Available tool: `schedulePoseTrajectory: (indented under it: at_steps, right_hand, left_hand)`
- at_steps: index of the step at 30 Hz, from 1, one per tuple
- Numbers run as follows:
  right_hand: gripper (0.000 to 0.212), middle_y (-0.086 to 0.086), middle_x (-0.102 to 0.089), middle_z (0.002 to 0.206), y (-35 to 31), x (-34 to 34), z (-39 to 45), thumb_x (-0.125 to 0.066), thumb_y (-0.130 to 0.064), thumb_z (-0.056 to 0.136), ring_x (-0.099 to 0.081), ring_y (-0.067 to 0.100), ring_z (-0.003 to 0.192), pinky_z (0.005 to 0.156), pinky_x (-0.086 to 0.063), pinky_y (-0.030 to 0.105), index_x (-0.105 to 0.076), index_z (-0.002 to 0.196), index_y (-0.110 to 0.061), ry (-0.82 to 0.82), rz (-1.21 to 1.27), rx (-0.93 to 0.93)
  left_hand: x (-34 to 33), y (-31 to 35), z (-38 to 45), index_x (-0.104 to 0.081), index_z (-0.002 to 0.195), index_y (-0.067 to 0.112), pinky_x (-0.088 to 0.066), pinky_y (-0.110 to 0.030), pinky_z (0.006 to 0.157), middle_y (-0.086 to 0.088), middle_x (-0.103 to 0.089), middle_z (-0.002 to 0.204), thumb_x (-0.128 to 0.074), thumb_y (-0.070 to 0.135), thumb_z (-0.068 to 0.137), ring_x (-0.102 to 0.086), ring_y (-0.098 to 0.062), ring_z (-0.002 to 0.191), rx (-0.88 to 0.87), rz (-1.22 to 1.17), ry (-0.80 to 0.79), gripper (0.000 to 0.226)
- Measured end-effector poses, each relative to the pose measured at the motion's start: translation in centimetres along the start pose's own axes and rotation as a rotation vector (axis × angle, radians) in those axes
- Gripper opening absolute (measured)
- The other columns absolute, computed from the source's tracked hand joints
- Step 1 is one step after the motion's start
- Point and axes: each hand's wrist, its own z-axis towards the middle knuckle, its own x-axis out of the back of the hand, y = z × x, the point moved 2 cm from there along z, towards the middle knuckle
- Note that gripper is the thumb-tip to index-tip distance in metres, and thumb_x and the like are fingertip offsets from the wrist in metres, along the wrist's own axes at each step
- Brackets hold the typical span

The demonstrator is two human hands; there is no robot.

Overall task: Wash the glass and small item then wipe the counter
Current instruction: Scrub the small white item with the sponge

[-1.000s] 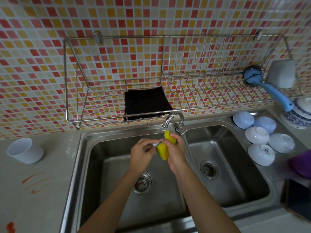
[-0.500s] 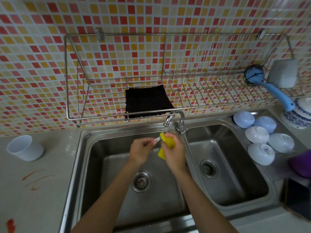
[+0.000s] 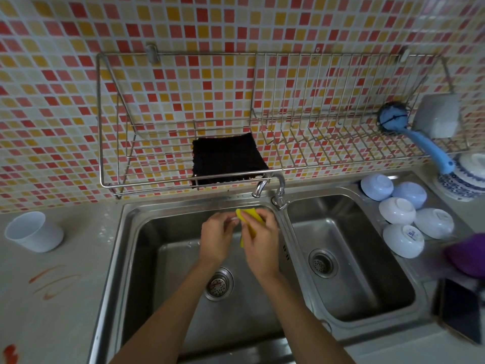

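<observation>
Your small item (image 3: 234, 218) sits pinched in the fingertips of your left hand (image 3: 215, 236), just above the left basin of the sink (image 3: 147, 232) and a little below the tap (image 3: 262, 185); only a pale sliver of it shows, so what it is cannot be made out. Your right hand (image 3: 261, 240) is clamped around the yellow sponge (image 3: 249, 219), which touches the item from the right. The sponge's long axis runs up and down between your two hands, so the scrubbing stroke probably goes along that line, with the right hand doing the travelling. Whether water is running is hard to tell (no clear stream shows under the spout). The white cup (image 3: 34, 232), likely the glass you are to wash, lies tilted on the worktop (image 3: 65, 311) well to your left, nearer the left hand, with orange-red smears (image 3: 49, 282) in front of it. A dark cloth (image 3: 227, 158) hangs on the wire rack (image 3: 341, 143).
</observation>
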Motion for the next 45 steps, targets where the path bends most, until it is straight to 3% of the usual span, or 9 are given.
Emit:
schedulePoseTrajectory:
  at_steps: [5,9,13,19,25,29,34,41,45]
  right_hand:
    - [0.029,0.000,-0.055,0.109,1.6,0.3,1.4,-0.062,-0.014,0.090,-0.054,0.021,0.102,0.088,-0.048,0.026,-0.070,0.115,-0.026,0.007,-0.056,-0.130]
    - [0.030,0.001,-0.052,0.110,-0.1,-0.1,0.1,-0.064,-0.016,0.089,-0.054,0.020,0.105,0.092,-0.033,0.002,-0.069,0.117,-0.025,-0.046,-0.059,-0.053]
    - [0.032,0.001,-0.050,0.114,0.8,-0.2,1.3,-0.062,-0.013,0.091,-0.051,0.019,0.109,0.093,-0.050,0.030,-0.067,0.121,-0.024,-0.047,-0.031,-0.115]
    - [0.034,0.002,-0.050,0.118,0.8,-0.3,0.2,-0.064,-0.013,0.089,-0.052,0.018,0.109,0.092,-0.050,0.029,-0.068,0.120,-0.024,-0.032,0.002,-0.044]
    - [0.030,0.003,-0.052,0.121,2.7,0.7,1.0,-0.063,-0.013,0.089,-0.055,0.016,0.110,0.092,-0.032,0.003,-0.068,0.117,-0.023,0.033,0.071,-0.266]
    - [0.036,-0.003,-0.054,0.124,2.0,0.7,0.9,-0.067,-0.021,0.087,-0.052,0.011,0.112,0.095,-0.040,0.024,-0.060,0.122,-0.025,0.008,0.218,-0.317]
    - [0.045,-0.010,-0.058,0.121,1.5,0.5,1.2,-0.069,-0.027,0.087,-0.054,0.005,0.106,0.085,-0.041,0.019,-0.054,0.129,-0.028,-0.052,0.416,-0.466]
    - [0.035,-0.012,-0.059,0.111,0.5,1.1,1.3,-0.068,-0.026,0.088,-0.058,0.010,0.099,0.075,-0.042,0.015,-0.053,0.119,-0.026,-0.058,0.229,-0.306]
    - [0.023,0.005,-0.046,0.145,-0.2,0.2,0.6,-0.064,-0.021,0.091,-0.048,0.018,0.129,0.095,-0.035,0.016,-0.063,0.113,-0.019,-0.128,0.067,-0.128]
  left_hand:
    - [0.0,-0.2,-0.1,-0.073,0.103,0.008,-0.035,-0.019,0.074,-0.010,-0.070,0.091,-0.067,0.011,0.087,-0.061,-0.026,0.088,-0.104,0.163,0.009,0.018]
    - [0.4,-0.5,-0.3,-0.075,0.096,0.011,-0.032,-0.016,0.070,-0.008,-0.072,0.087,-0.068,0.004,0.083,-0.062,-0.026,0.082,-0.151,0.152,0.044,0.016]
    - [0.6,-0.4,-0.1,-0.074,0.100,0.010,-0.037,-0.017,0.076,-0.006,-0.072,0.092,-0.070,0.009,0.084,-0.063,-0.023,0.087,-0.137,0.160,0.067,0.016]
    - [0.6,0.1,-0.1,-0.074,0.098,0.013,-0.033,-0.011,0.073,-0.001,-0.072,0.091,-0.070,0.009,0.085,-0.059,-0.014,0.083,-0.156,0.096,0.069,0.015]
    - [0.7,-0.7,-0.7,-0.070,0.089,0.014,-0.049,-0.015,0.072,0.007,-0.069,0.075,-0.062,0.021,0.092,-0.066,-0.010,0.073,0.171,-0.165,0.076,0.011]
    - [0.4,-0.8,-0.4,-0.063,0.094,0.008,-0.054,-0.026,0.070,0.005,-0.068,0.067,-0.050,0.028,0.099,-0.068,-0.013,0.068,0.400,-0.310,0.030,0.024]
    - [0.2,-1.0,-0.2,-0.062,0.084,0.008,-0.058,-0.040,0.070,-0.007,-0.067,0.065,-0.046,0.032,0.100,-0.068,-0.026,0.065,0.412,-0.303,-0.045,0.033]
    - [0.6,-1.5,0.3,-0.065,0.078,0.017,-0.058,-0.048,0.078,-0.005,-0.068,0.069,-0.061,0.019,0.093,-0.065,-0.019,0.064,0.393,-0.492,-0.080,0.016]
    - [0.4,-0.9,0.4,-0.067,0.081,0.022,-0.058,-0.046,0.081,-0.010,-0.072,0.081,-0.062,0.009,0.092,-0.071,-0.029,0.080,0.308,-0.528,-0.092,0.017]
